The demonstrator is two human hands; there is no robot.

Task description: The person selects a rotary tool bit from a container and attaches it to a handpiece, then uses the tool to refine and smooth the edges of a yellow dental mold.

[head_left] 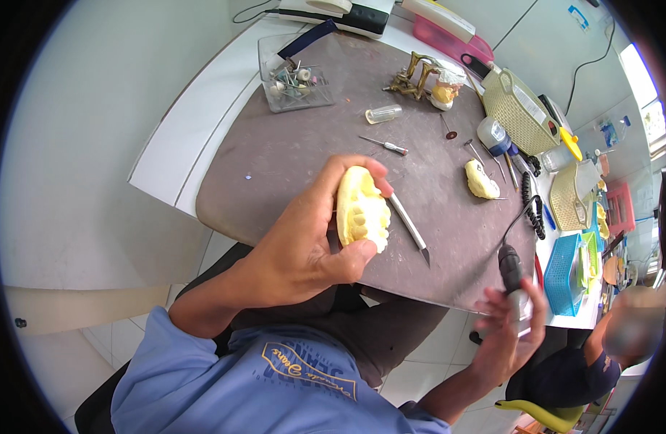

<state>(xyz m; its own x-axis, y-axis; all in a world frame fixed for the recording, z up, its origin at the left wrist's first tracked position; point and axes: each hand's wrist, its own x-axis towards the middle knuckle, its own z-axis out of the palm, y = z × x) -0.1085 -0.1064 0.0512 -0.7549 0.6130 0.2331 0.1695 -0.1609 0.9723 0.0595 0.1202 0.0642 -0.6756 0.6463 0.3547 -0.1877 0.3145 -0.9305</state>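
A pale yellow plaster dental cast [359, 206] is gripped in my left hand [297, 249] above the near part of the bench, its row of teeth facing right. Fingers wrap its top while the thumb presses its lower end. Off the bench's right front edge, my right hand [508, 336] is closed around a black and silver handpiece [509, 267]; a coiled black cord [531, 206] runs from it. Just right of the held cast lies a craft knife [408, 220] with a pointed blade. Farther right rests a second yellow cast [480, 181].
Behind are a clear box of burs [298, 100], a brass articulator [418, 78] with a cast, a small clear vial [383, 114], a slim metal tool [388, 146] and a disc bur [451, 134]. Baskets [517, 108] line the right side. Another person [564, 369] sits at lower right.
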